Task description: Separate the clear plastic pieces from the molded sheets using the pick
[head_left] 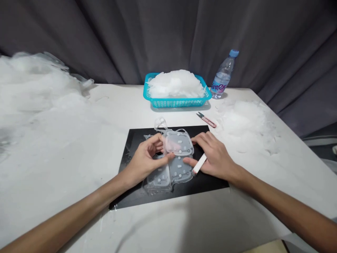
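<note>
A translucent moulded sheet with rounded panels and thin loose edging lies over a black mat. My left hand grips the sheet's upper panel at its left side, thumb on the front and fingers partly behind it. At the right edge, my right hand touches the sheet with its index finger and thumb. A white stick-like tool with a reddish tip is held in my right hand, its end pointing down to the left near the sheet.
A blue basket holds a white translucent heap. Beside it stands a water bottle. Pink-handled snips lie behind the mat. White translucent piles sit at left and right. A dark curtain hangs behind.
</note>
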The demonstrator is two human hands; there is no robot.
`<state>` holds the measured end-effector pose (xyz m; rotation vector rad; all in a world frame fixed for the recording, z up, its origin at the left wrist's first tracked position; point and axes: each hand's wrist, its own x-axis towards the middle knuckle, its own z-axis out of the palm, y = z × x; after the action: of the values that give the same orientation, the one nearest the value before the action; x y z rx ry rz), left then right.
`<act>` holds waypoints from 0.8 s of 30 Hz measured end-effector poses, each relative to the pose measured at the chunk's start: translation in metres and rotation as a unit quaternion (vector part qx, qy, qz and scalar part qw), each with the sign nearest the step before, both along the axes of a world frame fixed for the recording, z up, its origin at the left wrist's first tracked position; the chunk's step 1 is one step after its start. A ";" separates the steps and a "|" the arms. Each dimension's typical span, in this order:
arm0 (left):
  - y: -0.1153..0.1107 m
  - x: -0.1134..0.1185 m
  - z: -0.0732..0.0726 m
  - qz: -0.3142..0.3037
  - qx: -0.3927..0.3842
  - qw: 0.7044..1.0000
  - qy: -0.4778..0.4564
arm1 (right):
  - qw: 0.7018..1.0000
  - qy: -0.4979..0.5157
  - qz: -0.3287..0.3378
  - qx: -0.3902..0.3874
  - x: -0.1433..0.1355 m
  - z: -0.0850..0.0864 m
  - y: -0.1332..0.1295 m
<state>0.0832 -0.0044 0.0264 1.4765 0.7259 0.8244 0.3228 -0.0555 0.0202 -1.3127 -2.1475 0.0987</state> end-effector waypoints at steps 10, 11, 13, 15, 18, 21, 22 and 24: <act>0.000 -0.001 0.015 -0.051 -0.123 0.991 0.011 | 0.976 0.172 0.126 -0.045 -0.007 0.002 -0.005; -0.002 0.001 0.015 -0.039 -0.143 0.989 0.015 | 0.972 0.184 0.138 -0.049 -0.009 0.003 -0.006; -0.004 0.004 0.015 -0.018 -0.169 0.985 0.016 | 0.965 0.208 0.149 -0.059 -0.011 0.004 -0.008; -0.005 0.005 0.015 -0.001 -0.183 0.983 0.009 | 0.958 0.238 0.135 -0.083 -0.013 0.005 -0.011; -0.004 0.007 0.017 0.017 -0.196 0.980 0.002 | 0.948 0.278 0.092 -0.122 -0.012 0.005 -0.011; -0.001 0.010 0.021 0.006 -0.216 0.976 0.023 | 0.945 0.286 0.060 -0.150 -0.012 0.006 -0.009; 0.000 0.012 0.022 0.002 -0.222 0.974 0.034 | 0.943 0.287 0.048 -0.160 -0.012 0.005 -0.008; 0.002 0.014 0.023 -0.004 -0.232 0.971 0.057 | 0.938 0.293 0.030 -0.183 -0.012 0.004 -0.006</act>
<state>0.0970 -0.0029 0.0497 1.1070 0.9270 0.5190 0.3113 -0.0616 0.0240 -1.2116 -1.6924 0.8418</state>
